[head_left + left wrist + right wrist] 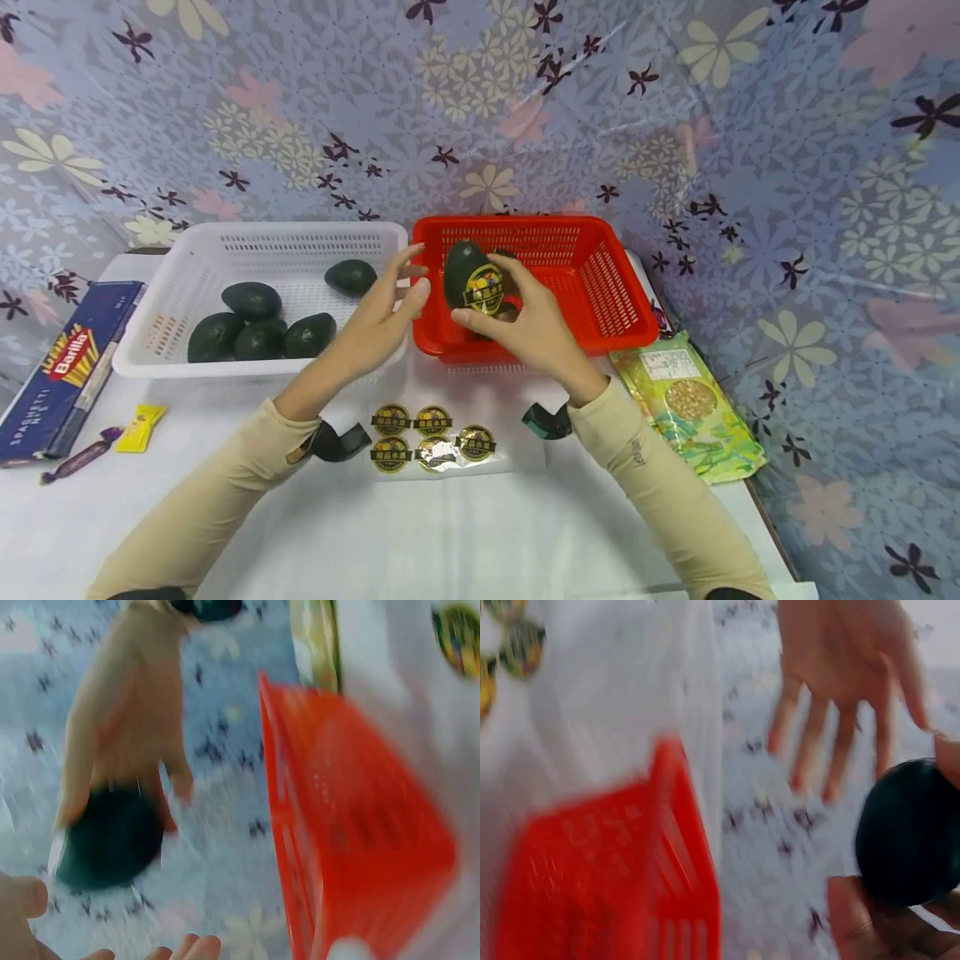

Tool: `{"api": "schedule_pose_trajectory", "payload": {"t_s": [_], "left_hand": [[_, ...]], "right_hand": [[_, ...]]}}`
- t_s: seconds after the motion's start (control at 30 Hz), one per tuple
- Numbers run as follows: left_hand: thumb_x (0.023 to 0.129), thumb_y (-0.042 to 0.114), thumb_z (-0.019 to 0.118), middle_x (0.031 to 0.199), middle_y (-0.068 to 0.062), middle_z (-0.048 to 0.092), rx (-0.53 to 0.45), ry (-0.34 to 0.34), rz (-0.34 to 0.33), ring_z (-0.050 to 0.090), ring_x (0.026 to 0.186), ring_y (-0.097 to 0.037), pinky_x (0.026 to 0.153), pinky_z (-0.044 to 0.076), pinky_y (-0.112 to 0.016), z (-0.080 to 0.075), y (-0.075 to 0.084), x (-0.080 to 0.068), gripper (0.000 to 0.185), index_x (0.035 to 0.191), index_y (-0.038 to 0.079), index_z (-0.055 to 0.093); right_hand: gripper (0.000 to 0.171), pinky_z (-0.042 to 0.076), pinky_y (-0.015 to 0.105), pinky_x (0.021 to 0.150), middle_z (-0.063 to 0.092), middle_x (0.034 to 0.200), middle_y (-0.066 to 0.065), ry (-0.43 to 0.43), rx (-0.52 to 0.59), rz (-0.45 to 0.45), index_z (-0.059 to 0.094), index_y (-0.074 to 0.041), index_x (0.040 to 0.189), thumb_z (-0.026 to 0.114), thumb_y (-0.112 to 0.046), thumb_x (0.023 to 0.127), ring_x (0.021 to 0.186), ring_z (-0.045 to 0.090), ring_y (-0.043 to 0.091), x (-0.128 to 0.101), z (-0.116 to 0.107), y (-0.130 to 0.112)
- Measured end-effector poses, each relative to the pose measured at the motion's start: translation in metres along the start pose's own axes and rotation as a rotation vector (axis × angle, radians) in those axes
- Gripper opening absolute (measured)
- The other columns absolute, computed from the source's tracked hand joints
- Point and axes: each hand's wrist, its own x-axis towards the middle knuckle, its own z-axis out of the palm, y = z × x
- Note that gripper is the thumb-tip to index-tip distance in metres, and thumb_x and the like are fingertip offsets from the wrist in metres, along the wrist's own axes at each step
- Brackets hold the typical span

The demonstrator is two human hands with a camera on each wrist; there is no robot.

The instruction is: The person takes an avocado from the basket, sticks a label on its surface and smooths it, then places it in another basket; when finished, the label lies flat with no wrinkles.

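My right hand (534,325) grips a dark green avocado (459,271) over the red basket, thumb below and fingers along its far side. A round black-and-gold sticker (483,289) sits on its skin. My left hand (378,321), fingers spread and holding nothing, is just left of the avocado by the red basket's left rim. In the right wrist view the avocado (904,840) rests between the right thumb and fingers, with the open left hand (847,656) beyond. Inside the red basket (611,287), more dark avocados (510,313) are partly hidden behind the right hand.
A white basket (161,287) at left contains several avocados (252,301). A sheet (517,454) with several round stickers (391,454) lies in front. A spaghetti box (71,367), wrapped candies (140,427) and a green-yellow food bag (693,408) lie at the sides.
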Motion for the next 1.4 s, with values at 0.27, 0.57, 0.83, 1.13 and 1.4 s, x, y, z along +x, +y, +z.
{"api": "schedule_pose_trajectory", "payload": {"t_s": [0.27, 0.57, 0.83, 1.13, 1.4], "left_hand": [[0.107, 0.037, 0.039, 0.155, -0.027, 0.036, 0.26, 0.052, -0.111, 0.045, 0.139, -0.045, 0.113, 0.039, -0.06, -0.066, -0.014, 0.045, 0.065, 0.161, 0.013, 0.011], [0.108, 0.037, 0.039, 0.148, -0.037, 0.041, 0.423, -0.188, -0.353, 0.047, 0.132, -0.052, 0.109, 0.041, -0.064, -0.122, -0.072, 0.064, 0.064, 0.158, 0.002, 0.02], [0.1, 0.032, 0.058, 0.151, -0.036, 0.037, 0.437, -0.615, -0.6, 0.038, 0.14, -0.052, 0.106, 0.044, -0.064, -0.129, -0.104, 0.048, 0.073, 0.153, -0.003, 0.022], [0.087, 0.027, 0.077, 0.149, -0.033, 0.034, 0.512, -0.734, -0.694, 0.045, 0.135, -0.043, 0.105, 0.05, -0.05, -0.123, -0.101, 0.042, 0.08, 0.148, 0.0, 0.033], [0.084, 0.028, 0.078, 0.147, -0.034, 0.039, 0.546, -0.701, -0.693, 0.051, 0.13, -0.042, 0.103, 0.052, -0.049, -0.12, -0.101, 0.041, 0.086, 0.148, -0.006, 0.032]], "right_hand": [[0.085, 0.047, 0.051, 0.103, 0.055, 0.142, 0.011, 0.011, -0.279, 0.183, 0.039, -0.017, 0.152, 0.079, -0.046, 0.083, 0.125, 0.053, 0.03, 0.044, -0.065, 0.028], [0.083, 0.047, 0.055, 0.105, 0.053, 0.14, 0.023, -0.166, -0.487, 0.353, 0.035, -0.005, 0.151, 0.078, -0.032, 0.085, 0.123, 0.053, 0.041, 0.09, -0.082, 0.076], [0.07, 0.05, 0.05, 0.101, 0.057, 0.132, 0.027, -0.382, -0.559, 0.432, 0.044, 0.004, 0.14, 0.076, -0.024, 0.085, 0.116, 0.057, 0.039, 0.099, -0.074, 0.099], [0.072, 0.044, 0.048, 0.11, 0.049, 0.14, 0.022, -0.538, -0.598, 0.541, 0.04, 0.002, 0.142, 0.076, -0.025, 0.086, 0.124, 0.05, 0.034, 0.104, -0.067, 0.118], [0.085, 0.038, 0.051, 0.117, 0.042, 0.15, 0.023, -0.554, -0.582, 0.525, 0.031, 0.001, 0.152, 0.076, -0.027, 0.086, 0.137, 0.043, 0.037, 0.107, -0.065, 0.116]]}}
